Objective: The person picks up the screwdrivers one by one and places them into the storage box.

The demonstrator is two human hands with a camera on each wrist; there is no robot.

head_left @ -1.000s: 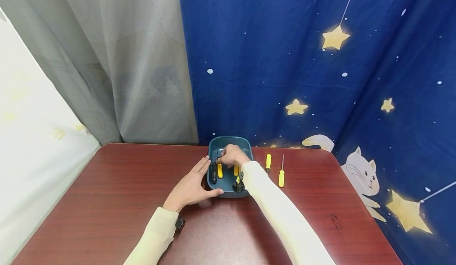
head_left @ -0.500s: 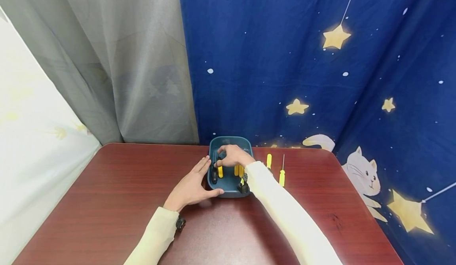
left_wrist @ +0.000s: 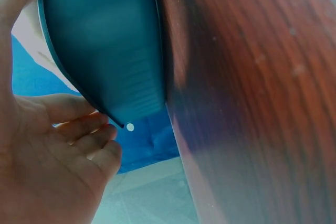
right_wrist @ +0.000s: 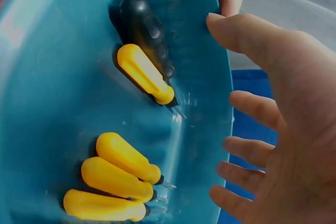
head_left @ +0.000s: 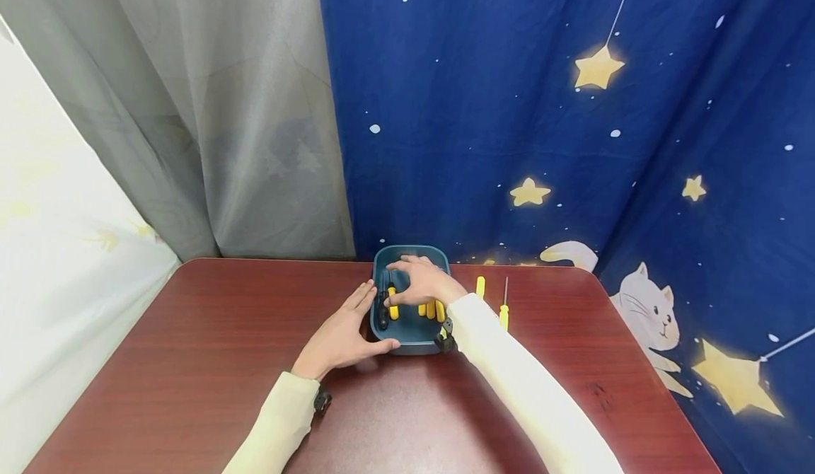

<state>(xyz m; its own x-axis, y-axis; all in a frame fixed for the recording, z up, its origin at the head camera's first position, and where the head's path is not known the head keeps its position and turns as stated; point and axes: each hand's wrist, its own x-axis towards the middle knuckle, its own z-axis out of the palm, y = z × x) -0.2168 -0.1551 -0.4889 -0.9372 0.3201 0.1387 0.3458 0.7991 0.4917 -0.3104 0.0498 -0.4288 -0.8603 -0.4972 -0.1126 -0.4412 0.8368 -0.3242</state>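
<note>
A dark teal plastic box (head_left: 407, 349) holds several screwdrivers. Inside on the left lie a black-handled screwdriver (right_wrist: 139, 22) and a yellow-handled screwdriver (right_wrist: 149, 74), side by side. Three more yellow-handled screwdrivers (right_wrist: 115, 182) lie in a row on the right. My left hand (head_left: 340, 332) rests against the box's left side, fingers along the rim and thumb at the front edge; its fingertips (left_wrist: 102, 129) touch the rim. Above the box is my right hand (head_left: 420, 281), thumb and fingers spread apart with nothing between them.
On the dark red table (head_left: 255, 318), right of the box, a yellow-handled screwdriver (head_left: 480, 286) lies partly behind the right sleeve. Beside it lies another yellow-handled screwdriver (head_left: 505, 315), shaft pointing back. Curtains (head_left: 446, 141) hang behind the table's back edge.
My right hand's thumb and fingers have spread from their closer pose low over the left-hand yellow screwdriver, and the hand has shifted slightly right. The left hand stays on the box.
</note>
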